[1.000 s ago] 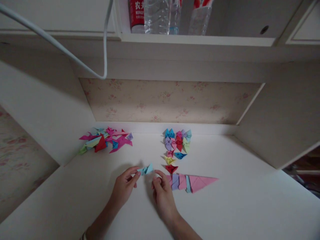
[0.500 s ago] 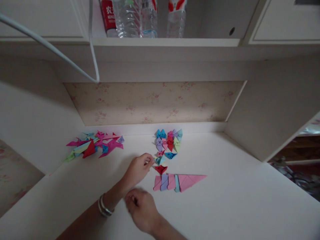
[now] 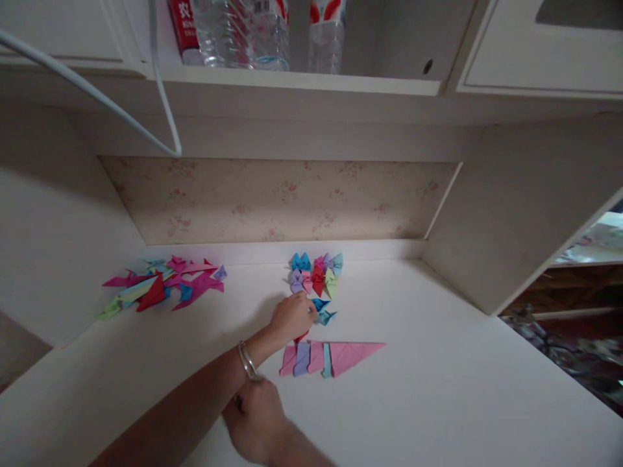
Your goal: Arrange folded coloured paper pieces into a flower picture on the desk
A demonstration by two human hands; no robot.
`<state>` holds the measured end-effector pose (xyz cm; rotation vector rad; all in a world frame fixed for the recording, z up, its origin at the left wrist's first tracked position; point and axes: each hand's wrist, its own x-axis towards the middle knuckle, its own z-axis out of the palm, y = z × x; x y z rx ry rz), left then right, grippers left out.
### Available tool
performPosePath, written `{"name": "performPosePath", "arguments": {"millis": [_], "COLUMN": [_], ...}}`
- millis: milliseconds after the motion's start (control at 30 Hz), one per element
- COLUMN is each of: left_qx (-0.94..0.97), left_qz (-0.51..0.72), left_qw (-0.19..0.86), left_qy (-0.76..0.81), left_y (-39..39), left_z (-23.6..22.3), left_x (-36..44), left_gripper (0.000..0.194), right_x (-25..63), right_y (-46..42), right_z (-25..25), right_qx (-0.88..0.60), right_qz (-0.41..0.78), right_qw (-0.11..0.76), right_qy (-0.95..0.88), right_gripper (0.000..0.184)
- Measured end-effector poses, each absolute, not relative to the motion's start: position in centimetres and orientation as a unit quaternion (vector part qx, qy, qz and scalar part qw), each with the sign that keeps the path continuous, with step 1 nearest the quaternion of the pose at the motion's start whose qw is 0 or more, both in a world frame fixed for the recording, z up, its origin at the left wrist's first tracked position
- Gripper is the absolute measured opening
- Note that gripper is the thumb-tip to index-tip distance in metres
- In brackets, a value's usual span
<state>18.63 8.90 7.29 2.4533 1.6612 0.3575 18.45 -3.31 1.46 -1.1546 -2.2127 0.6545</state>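
My left hand (image 3: 294,315) reaches across the desk, its fingertips closed at the left end of a folded light blue paper piece (image 3: 326,318). Right behind that piece lies a folded dark blue one (image 3: 320,304). A folded red paper piece (image 3: 302,337) shows partly below my left hand. My right hand (image 3: 257,415) is curled into a loose fist beneath my left wrist, with no object visible in it. Folded paper pieces in several colours stand in two rows (image 3: 318,279) at the back.
A heap of folded coloured paper (image 3: 160,285) lies at the back left. Flat folded strips, with a pink triangle (image 3: 353,357) at the right end, lie in front of my left hand. Plastic bottles (image 3: 326,39) stand on the shelf above, and a white cable (image 3: 165,110) hangs at left.
My left hand has moved right, and the light blue piece has gone with it to just in front of the dark blue one. My right fist stays low. The view has shifted slightly.
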Motion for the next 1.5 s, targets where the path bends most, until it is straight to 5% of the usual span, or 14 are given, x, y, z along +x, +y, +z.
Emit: {"name": "performPosePath", "arguments": {"millis": [800,1067,1500], "left_qx": [0.815,0.666,0.517], "left_qz": [0.148,0.331,0.411], "left_qw": [0.063,0.268,0.393], "left_qy": [0.557,0.612,0.640], "left_y": [8.0,4.0,-0.3], "left_z": [8.3,5.3,2.5], "left_x": [16.5,8.9,3.1], "left_gripper": [0.032,0.027,0.033], "right_x": [18.1,17.6,17.7], "right_y": [-3.2,-3.2,-3.5], "right_z": [0.8,0.7,0.7], "right_qx": [-0.463,-0.451,-0.435], "right_qz": [0.241,0.257,0.337], "right_qw": [0.259,0.278,0.285], "right_qy": [-0.813,-0.808,-0.785], "right_gripper": [0.015,0.017,0.023]}}
